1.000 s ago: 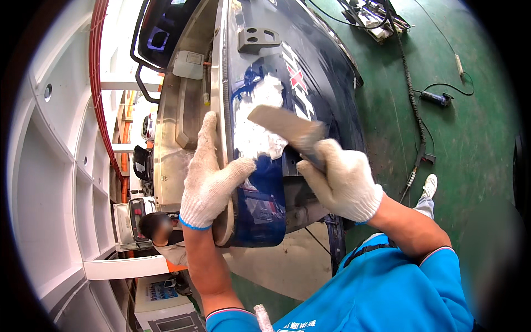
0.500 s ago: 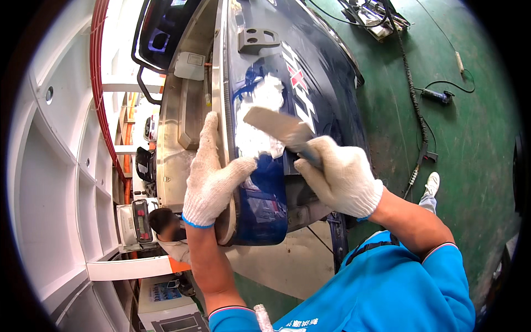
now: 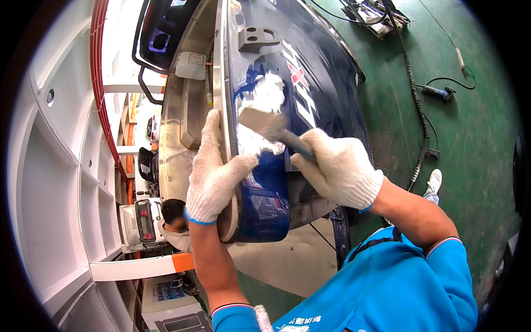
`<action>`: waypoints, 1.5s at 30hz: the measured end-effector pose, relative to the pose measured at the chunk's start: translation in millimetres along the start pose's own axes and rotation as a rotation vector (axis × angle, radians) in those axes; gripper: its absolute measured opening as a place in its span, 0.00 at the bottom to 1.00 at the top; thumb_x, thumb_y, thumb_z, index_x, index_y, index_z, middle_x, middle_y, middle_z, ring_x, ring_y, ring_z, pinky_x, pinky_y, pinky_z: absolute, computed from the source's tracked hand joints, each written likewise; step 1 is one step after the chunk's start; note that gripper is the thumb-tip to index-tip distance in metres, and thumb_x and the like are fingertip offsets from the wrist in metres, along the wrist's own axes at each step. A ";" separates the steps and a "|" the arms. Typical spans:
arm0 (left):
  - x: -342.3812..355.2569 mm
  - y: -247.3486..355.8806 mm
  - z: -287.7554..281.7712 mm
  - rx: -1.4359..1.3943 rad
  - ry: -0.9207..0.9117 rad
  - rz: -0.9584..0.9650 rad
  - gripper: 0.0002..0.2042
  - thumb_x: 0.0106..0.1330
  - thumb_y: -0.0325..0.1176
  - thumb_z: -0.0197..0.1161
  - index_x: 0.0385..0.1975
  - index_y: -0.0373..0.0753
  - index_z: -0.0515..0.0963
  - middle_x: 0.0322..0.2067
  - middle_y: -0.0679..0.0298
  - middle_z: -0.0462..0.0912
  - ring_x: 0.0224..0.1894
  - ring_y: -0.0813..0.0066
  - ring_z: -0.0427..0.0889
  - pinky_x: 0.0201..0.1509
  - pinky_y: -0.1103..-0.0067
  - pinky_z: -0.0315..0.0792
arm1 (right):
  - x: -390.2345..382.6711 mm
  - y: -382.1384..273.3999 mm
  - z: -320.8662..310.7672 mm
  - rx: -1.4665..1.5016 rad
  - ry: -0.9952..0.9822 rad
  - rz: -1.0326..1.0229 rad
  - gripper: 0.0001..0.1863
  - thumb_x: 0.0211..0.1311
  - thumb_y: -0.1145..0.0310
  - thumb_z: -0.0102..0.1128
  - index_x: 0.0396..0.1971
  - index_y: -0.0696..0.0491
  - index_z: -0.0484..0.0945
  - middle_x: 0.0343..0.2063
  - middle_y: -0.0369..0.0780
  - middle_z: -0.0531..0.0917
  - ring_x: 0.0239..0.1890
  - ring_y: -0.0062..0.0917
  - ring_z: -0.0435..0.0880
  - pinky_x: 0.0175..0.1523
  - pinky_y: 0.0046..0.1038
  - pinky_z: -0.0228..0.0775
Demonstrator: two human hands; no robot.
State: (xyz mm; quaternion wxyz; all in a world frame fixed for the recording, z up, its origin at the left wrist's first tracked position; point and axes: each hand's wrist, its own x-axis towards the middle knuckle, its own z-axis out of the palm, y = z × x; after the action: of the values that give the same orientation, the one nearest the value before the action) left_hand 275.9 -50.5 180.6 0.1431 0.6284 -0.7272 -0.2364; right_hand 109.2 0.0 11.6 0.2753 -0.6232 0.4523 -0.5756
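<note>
My right hand (image 3: 337, 171), in a white knit glove, grips a wide-bladed putty knife (image 3: 263, 123). Its blurred blade lies over a white filler patch (image 3: 268, 88) on a glossy dark blue body panel (image 3: 315, 94). My left hand (image 3: 215, 171), also gloved, rests with its thumb spread and fingers stretched along the pale edge strip (image 3: 221, 66) at the panel's left side, holding nothing that I can see. Its thumb reaches onto the panel just below the patch. A dark bracket with holes (image 3: 257, 39) sits higher on the panel.
Another person (image 3: 174, 227) is at the lower left, beside white structures (image 3: 50, 182). Left of the panel is a metal recess (image 3: 191, 110). On the green floor (image 3: 387, 110) lie a corded power tool (image 3: 440, 93), a long hose (image 3: 412, 83) and a tray of items (image 3: 373, 16).
The knife and my right hand have shifted slightly up and left across the filler patch. My left hand has stayed along the edge, drifting slightly right with the view.
</note>
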 end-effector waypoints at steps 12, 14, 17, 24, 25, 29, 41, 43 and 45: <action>-1.4 -6.2 -2.2 0.023 0.001 0.004 0.52 0.53 0.35 0.72 0.78 0.26 0.51 0.69 0.43 0.71 0.69 0.60 0.74 0.73 0.71 0.67 | -8.7 3.8 -7.6 0.048 -0.039 0.077 0.13 0.72 0.60 0.61 0.39 0.54 0.70 0.18 0.47 0.81 0.22 0.47 0.85 0.28 0.45 0.76; -0.3 -1.0 2.3 -0.057 -0.004 -0.017 0.51 0.54 0.33 0.72 0.78 0.27 0.51 0.67 0.44 0.73 0.65 0.60 0.77 0.70 0.71 0.70 | -11.0 5.7 -8.1 0.029 -0.037 0.073 0.13 0.72 0.61 0.61 0.41 0.55 0.71 0.19 0.48 0.81 0.23 0.47 0.85 0.29 0.45 0.76; -1.0 0.5 2.2 -0.044 0.007 0.035 0.51 0.54 0.34 0.71 0.79 0.28 0.51 0.67 0.45 0.73 0.64 0.61 0.77 0.68 0.73 0.71 | -14.0 19.5 0.1 -0.053 -0.119 0.083 0.13 0.72 0.62 0.62 0.43 0.55 0.72 0.20 0.48 0.80 0.23 0.47 0.85 0.29 0.44 0.75; -0.6 -2.1 4.6 -0.084 0.006 0.034 0.52 0.53 0.35 0.71 0.79 0.28 0.51 0.67 0.45 0.72 0.63 0.61 0.78 0.68 0.72 0.72 | -17.1 16.1 -5.8 -0.025 -0.067 0.076 0.14 0.72 0.61 0.62 0.43 0.56 0.73 0.19 0.47 0.80 0.22 0.46 0.85 0.28 0.43 0.75; 0.7 -7.4 1.5 -0.047 0.019 0.070 0.52 0.53 0.35 0.71 0.79 0.28 0.51 0.66 0.45 0.73 0.63 0.62 0.78 0.68 0.72 0.72 | -15.2 22.1 -0.4 -0.090 -0.117 0.072 0.14 0.73 0.61 0.62 0.43 0.55 0.72 0.18 0.46 0.80 0.21 0.46 0.84 0.27 0.43 0.75; -3.9 6.4 8.1 -0.078 0.007 -0.025 0.52 0.53 0.35 0.71 0.79 0.28 0.51 0.66 0.45 0.73 0.65 0.61 0.77 0.69 0.72 0.70 | -18.5 10.5 -9.3 0.192 0.066 0.110 0.13 0.72 0.64 0.63 0.43 0.56 0.72 0.20 0.49 0.78 0.24 0.47 0.85 0.29 0.41 0.75; 4.4 -15.0 -3.0 0.094 0.041 0.142 0.48 0.57 0.33 0.73 0.77 0.26 0.54 0.72 0.42 0.66 0.72 0.59 0.70 0.73 0.68 0.68 | -25.0 34.6 4.9 0.073 -0.119 0.173 0.15 0.73 0.59 0.61 0.38 0.55 0.70 0.20 0.48 0.80 0.26 0.49 0.85 0.31 0.46 0.75; -8.1 -0.3 2.3 0.223 0.157 0.236 0.47 0.55 0.33 0.77 0.76 0.29 0.61 0.73 0.40 0.63 0.73 0.52 0.69 0.74 0.63 0.67 | -34.4 35.6 -10.1 0.263 -0.076 0.292 0.14 0.72 0.60 0.61 0.40 0.56 0.71 0.23 0.50 0.83 0.27 0.49 0.86 0.34 0.45 0.76; -16.0 12.8 0.4 0.791 0.215 0.508 0.35 0.56 0.35 0.77 0.67 0.38 0.76 0.72 0.42 0.65 0.73 0.47 0.70 0.75 0.62 0.67 | -45.9 44.4 -26.8 0.312 0.025 0.358 0.13 0.72 0.62 0.62 0.41 0.57 0.74 0.24 0.50 0.84 0.28 0.47 0.87 0.35 0.42 0.77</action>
State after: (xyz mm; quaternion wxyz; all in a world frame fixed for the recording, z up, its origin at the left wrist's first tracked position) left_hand 267.5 -33.5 188.4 0.0205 0.4578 -0.8730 0.1670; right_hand 75.7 25.7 -43.3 0.4603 -0.4758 0.4646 -0.5882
